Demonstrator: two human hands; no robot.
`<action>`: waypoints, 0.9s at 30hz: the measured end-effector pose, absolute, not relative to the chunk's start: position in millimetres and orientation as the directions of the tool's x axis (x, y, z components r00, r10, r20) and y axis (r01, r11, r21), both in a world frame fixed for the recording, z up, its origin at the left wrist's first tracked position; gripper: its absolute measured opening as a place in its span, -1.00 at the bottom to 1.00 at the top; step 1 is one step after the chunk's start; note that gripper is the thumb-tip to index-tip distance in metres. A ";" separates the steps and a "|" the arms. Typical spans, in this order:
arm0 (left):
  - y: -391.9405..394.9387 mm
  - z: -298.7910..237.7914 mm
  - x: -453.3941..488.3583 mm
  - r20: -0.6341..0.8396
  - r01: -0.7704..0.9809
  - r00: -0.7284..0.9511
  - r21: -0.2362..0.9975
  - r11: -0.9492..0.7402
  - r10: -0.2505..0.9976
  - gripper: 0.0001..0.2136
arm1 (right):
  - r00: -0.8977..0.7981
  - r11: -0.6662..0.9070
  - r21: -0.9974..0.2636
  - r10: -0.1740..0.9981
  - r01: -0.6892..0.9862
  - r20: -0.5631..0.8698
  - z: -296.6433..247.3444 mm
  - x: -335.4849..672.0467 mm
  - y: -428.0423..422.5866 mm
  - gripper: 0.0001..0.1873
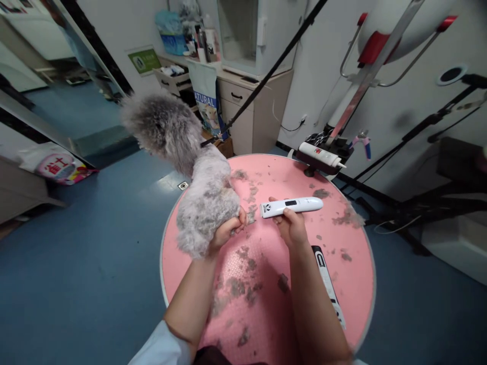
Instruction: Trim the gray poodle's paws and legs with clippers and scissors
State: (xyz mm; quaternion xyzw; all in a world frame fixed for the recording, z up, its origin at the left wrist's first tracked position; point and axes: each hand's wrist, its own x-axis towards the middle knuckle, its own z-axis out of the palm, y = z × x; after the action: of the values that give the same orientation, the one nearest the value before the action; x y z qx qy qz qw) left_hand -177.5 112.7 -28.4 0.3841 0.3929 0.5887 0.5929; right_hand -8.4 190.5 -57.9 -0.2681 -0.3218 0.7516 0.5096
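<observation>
A grey, fluffy-headed dog (pixel 205 197) with a close-clipped body is on the left part of the pink round table (pixel 266 324), facing away to the left. My left hand (pixel 228 228) is closed around one of its legs, low by the hindquarters; the paw is mostly hidden by my fingers. In my right hand (pixel 291 223) is a white hair clipper (pixel 299 205), gripped along its body. Its blade end points left toward the dog, a short gap away. A second, black-and-white clipper (pixel 327 286) lies on the table beside my right forearm.
Tufts of cut grey hair (pixel 236 286) are scattered over the tabletop. A black strap (pixel 274 66) runs from the dog's neck up to the right. A tool tray (pixel 319 159) with a white tube sits at the far table edge. Behind stand a cabinet (pixel 238 114) and dryer arm (pixel 355 94).
</observation>
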 end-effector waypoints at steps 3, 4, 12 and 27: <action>112.1 -26.0 -176.4 0.009 -0.418 0.018 0.909 -0.001 1.000 -0.98 | -0.369 -0.326 -0.730 0.923 -0.601 -0.108 -61.5 -7.1 193.3 -0.76; 111.9 -25.1 -176.0 0.013 -0.422 0.025 0.906 -0.001 1.000 -0.98 | -0.382 -0.338 -0.724 0.918 -0.601 -0.111 -62.0 -7.1 193.1 -0.74; 112.0 -25.4 -178.2 0.057 -0.436 0.084 0.900 -0.015 0.995 -0.98 | -0.433 -0.331 -0.728 0.900 -0.600 -0.053 -58.7 -8.7 188.5 -0.60; 111.7 -24.2 -181.3 0.071 -0.464 0.196 0.885 0.029 0.978 -0.96 | -0.585 -0.366 -0.763 0.811 -0.532 0.019 -54.0 -5.7 184.8 -0.58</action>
State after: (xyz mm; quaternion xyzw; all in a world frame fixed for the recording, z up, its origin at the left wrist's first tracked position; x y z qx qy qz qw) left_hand -181.3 111.7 -24.2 0.4207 0.3051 0.5556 0.6490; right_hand -5.7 184.8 -54.0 -0.1841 -0.3785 0.8058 0.4166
